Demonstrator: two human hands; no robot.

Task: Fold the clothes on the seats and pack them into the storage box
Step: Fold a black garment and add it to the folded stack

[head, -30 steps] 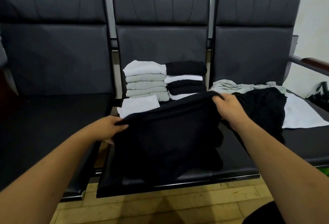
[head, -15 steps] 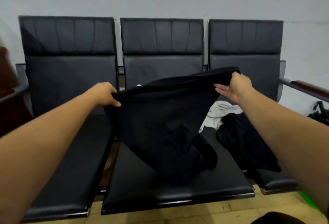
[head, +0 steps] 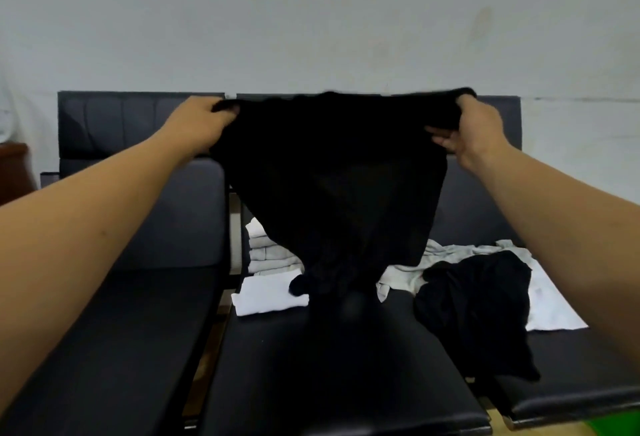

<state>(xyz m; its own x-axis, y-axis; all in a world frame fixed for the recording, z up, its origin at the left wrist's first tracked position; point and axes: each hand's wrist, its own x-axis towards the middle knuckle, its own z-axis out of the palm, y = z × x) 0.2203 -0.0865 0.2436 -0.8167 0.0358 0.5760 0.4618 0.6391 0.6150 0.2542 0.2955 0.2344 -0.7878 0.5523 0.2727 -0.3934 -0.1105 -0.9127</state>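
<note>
the black garment [head: 332, 176] hangs in front of the backrests of the bench [head: 329, 383], stretched by its top edge between the two hands; it is flat, matt black, widest at the top and narrowing downward to a bunched, twisted lower end over the middle seat; whether that end rests on the seat cannot be told, black against black; the cloth is too dark and blurred to make out a seam, a label or any print.

the left hand [head: 204, 120] grips the top left corner, fingers curled over the edge, forearm bare; the right hand [head: 474, 127] grips the top right corner, cloth bunched over the top of the fist and fingers curled beneath it; the hands are well apart, so the top edge runs almost level and taut.

behind the garment, at the back left corner of the middle seat, a folded stack [head: 266, 252] of pale grey-green and white layers stands partly hidden; in front of it, near that seat's left edge, lies a folded white piece [head: 266, 295], its right end just beside the garment's bunched end; a loose black piece [head: 478, 304] sprawls across the join of the middle and right seats, trailing toward the right seat's front edge; crumpled pale clothes [head: 550, 300] lie behind and under it on the right seat.
</note>
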